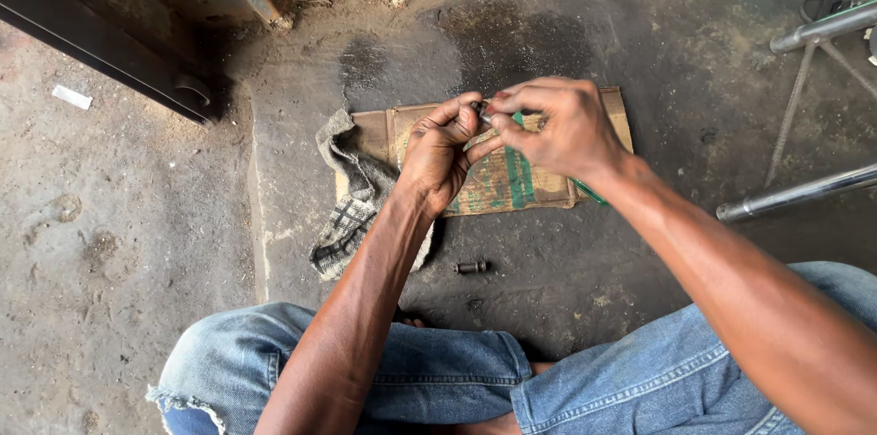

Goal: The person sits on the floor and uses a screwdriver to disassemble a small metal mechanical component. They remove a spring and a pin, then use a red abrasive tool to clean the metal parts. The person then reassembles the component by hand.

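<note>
Here the left hand (440,150) and the right hand (559,129) meet above a flattened piece of cardboard (512,184) on the oily floor, fingertips of both pinched together on a small dark metal part (481,108). What that part is cannot be told; it is mostly hidden. A green-handled tool (589,190), perhaps a screwdriver, pokes out beneath the right wrist. A checked rag (352,206) lies just left of the cardboard, and a small dark bolt (471,266) sits near the knees.

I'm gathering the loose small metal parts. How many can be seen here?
2. One small dark part is pinched between the fingertips of the left hand and right hand; one bolt-like piece lies on the floor. The hands may hide others.
</note>
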